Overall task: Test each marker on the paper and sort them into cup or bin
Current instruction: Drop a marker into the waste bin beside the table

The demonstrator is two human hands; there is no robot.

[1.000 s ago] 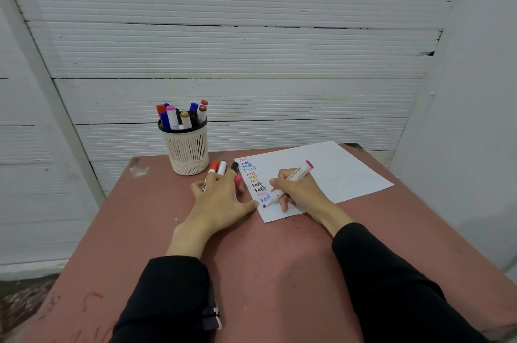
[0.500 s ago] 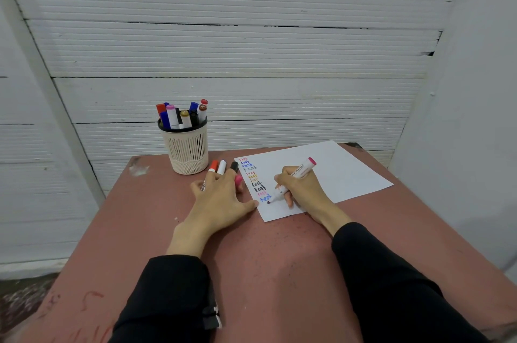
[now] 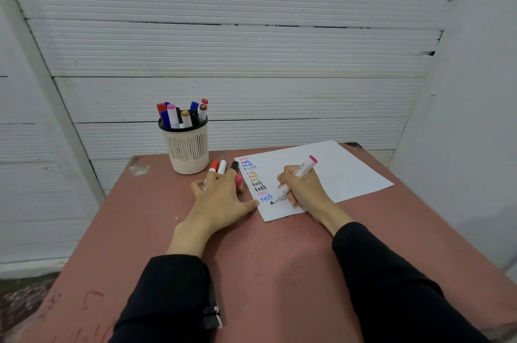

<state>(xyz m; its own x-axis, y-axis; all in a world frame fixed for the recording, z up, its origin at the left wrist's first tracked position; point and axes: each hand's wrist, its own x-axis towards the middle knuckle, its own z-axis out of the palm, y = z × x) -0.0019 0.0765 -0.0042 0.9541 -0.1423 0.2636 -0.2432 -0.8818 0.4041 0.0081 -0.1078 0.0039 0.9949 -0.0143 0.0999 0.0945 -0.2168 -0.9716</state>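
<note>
My right hand grips a white marker with a pink end, its tip touching the white paper just below a column of coloured "test" words. My left hand lies flat over several loose markers on the table, its thumb at the paper's left edge. Red, white and black caps stick out past the fingers, and a pink cap shows beside them. A cream mesh cup behind holds several markers. No bin is in view.
The reddish table ends close to a white ribbed wall at the back and a white panel on the right. A white smear marks the table's far left corner.
The marker tip in my right hand has shifted slightly right and down on the paper, to below the blue "test". My left hand has stayed put.
</note>
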